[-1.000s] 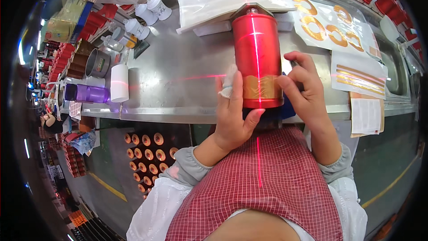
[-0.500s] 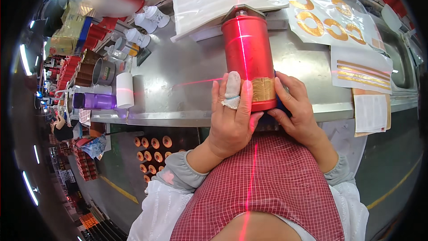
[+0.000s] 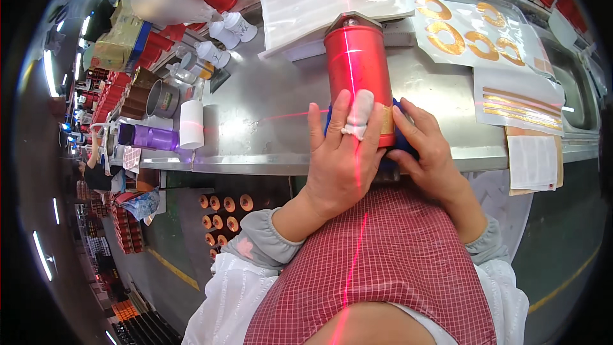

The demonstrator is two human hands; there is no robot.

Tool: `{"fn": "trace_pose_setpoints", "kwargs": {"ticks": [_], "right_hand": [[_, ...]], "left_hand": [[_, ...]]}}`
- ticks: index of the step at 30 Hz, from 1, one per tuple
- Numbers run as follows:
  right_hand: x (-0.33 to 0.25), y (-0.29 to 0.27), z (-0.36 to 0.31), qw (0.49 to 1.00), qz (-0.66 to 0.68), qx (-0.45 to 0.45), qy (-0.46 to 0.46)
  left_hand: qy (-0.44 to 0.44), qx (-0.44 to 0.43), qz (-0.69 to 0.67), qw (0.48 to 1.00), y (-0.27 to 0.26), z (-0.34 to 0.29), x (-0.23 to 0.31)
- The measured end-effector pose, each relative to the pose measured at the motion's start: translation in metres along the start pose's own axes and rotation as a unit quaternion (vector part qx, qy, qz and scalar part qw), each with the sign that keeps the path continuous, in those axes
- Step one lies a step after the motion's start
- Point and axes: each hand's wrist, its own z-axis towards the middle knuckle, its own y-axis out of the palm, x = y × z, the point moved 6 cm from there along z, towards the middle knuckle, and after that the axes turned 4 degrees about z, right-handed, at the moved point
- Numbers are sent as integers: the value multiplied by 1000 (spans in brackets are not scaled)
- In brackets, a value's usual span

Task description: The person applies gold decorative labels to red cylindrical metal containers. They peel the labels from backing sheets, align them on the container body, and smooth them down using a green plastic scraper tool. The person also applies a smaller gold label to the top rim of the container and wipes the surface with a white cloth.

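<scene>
A glossy red metal canister (image 3: 357,67) lies lengthwise in front of me, its far end against a dark angular holder (image 3: 353,18). Around its near end runs a gold patterned band (image 3: 387,121), mostly covered by my fingers. My left hand (image 3: 335,169) rests over the band with fingers stretched and spread; one fingertip wears a white cloth cover (image 3: 361,108). At the right side of the near end, my right hand (image 3: 434,156) holds the canister between curved fingers and thumb. Something blue (image 3: 403,137) shows beneath the canister, partly hidden by both hands.
White sheets (image 3: 332,9) lie behind the canister on the metal table (image 3: 268,134). To the right are gold curved stickers (image 3: 445,37), gold strips (image 3: 520,112) and a sink (image 3: 571,83). A white roll (image 3: 191,124), purple bottle (image 3: 153,138) and white containers (image 3: 239,25) stand left.
My left hand has moved right, from beside the gold band to across it, hiding most of it. More of the blue thing shows. My right hand stays at the canister's right side.
</scene>
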Motion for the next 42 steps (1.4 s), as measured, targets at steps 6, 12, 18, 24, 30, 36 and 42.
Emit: {"fn": "trace_pose_setpoints", "kwargs": {"ticks": [6,12,18,24,30,36,42], "right_hand": [[-6,-36,20,986,68,147,47],[-35,-27,61,983,73,-102,-132],[-38,-18,76,970,167,-139,-113],[-17,-28,81,996,35,-13,-85],[-24,-27,81,995,66,-38,-64],[-27,-29,81,975,-81,67,-197],[-16,-33,86,990,-18,54,-126]], "left_hand": [[-95,87,-139,982,13,-14,-21],[-85,91,-143,982,20,-12,-33],[-90,104,-168,976,21,-16,-34],[-97,97,-188,973,22,-18,-38],[-93,100,-213,967,24,-20,-40],[-98,109,-229,962,26,-22,-43],[-103,120,-229,961,24,-20,-43]]}}
